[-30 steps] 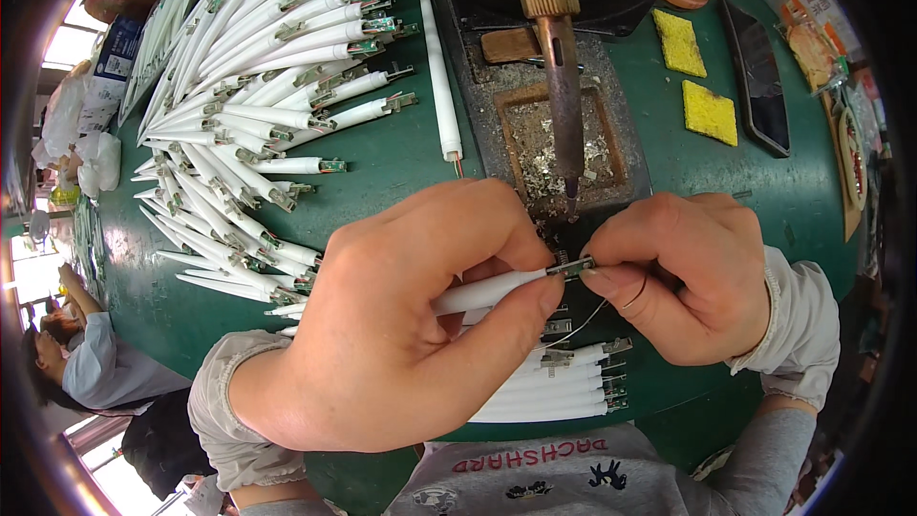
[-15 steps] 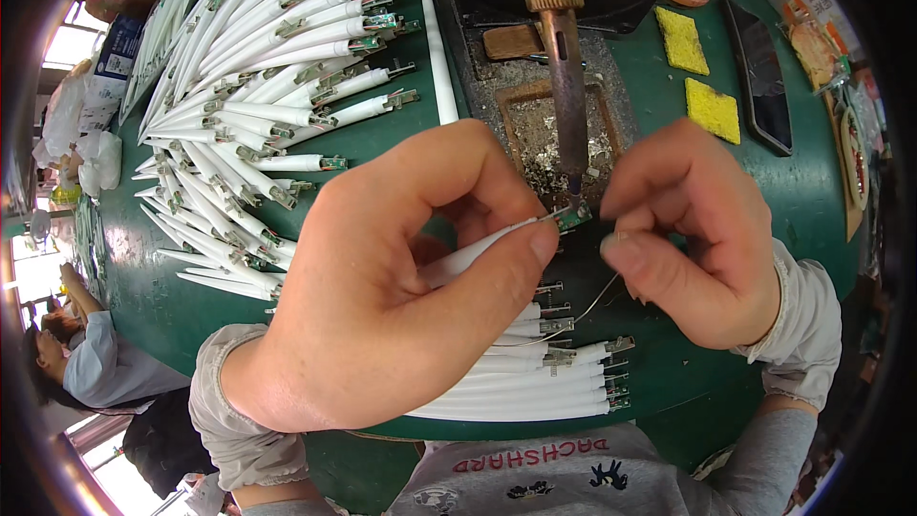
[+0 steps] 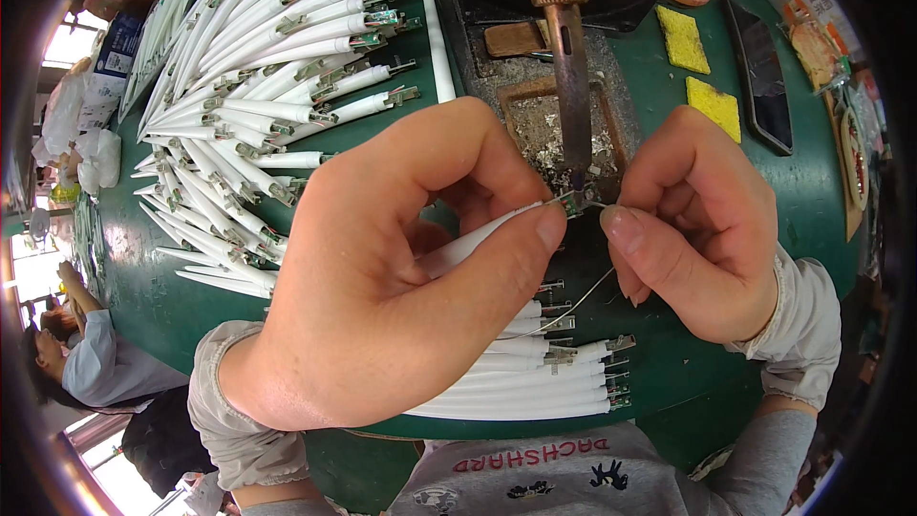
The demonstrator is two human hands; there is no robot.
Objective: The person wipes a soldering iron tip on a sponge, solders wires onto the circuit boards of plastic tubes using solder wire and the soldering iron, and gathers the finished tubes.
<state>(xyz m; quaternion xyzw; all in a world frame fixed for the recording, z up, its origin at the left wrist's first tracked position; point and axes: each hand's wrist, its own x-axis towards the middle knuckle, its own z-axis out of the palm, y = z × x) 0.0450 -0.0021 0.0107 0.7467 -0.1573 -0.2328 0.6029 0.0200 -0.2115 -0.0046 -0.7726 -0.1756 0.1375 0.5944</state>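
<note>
My left hand is closed round a white tapered tube, its thumb and index finger pinched near the end. A small green circuit board sticks out of that end. The tip of an upright soldering iron comes down onto the board. Between thumb and index finger, my right hand pinches thin solder wire; its short end reaches the iron's tip, while the rest curves down below my hands. The inside of my left palm is hidden.
A dirty solder tray sits under the iron. Many similar white tubes are piled at left, and a row lies near the front edge. Yellow sponges and a dark phone lie at right. Another person sits far left.
My right hand has closed in slightly to the left, and the solder's end now meets the iron's tip. The board in my left hand has risen slightly to the tip.
</note>
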